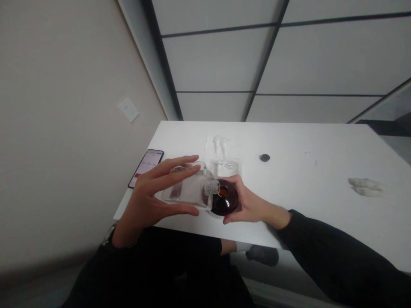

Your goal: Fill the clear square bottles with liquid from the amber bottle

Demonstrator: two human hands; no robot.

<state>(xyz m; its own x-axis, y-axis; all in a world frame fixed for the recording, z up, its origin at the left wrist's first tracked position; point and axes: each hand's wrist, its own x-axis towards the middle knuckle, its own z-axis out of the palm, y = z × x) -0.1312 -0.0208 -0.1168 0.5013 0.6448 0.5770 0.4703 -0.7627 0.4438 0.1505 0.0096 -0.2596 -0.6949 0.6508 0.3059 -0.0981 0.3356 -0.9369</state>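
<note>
My left hand is closed around a clear bottle, which lies tilted on its side in the grip. The bottle's threaded, uncapped neck points right, at the mouth of a dark amber bottle. Whether the two rims touch, I cannot tell. Around the amber bottle's right side wraps my right hand, thumb and fingers on either side, keeping it roughly upright. Its round mouth is open. Behind both bottles, a crumpled white tissue and a clear flat piece lie on the white table.
A phone with a lit screen lies at the table's left edge. A small dark round cap sits beyond my right hand. Farther right is a crumpled, used-looking tissue. A wall with a socket rises at the left.
</note>
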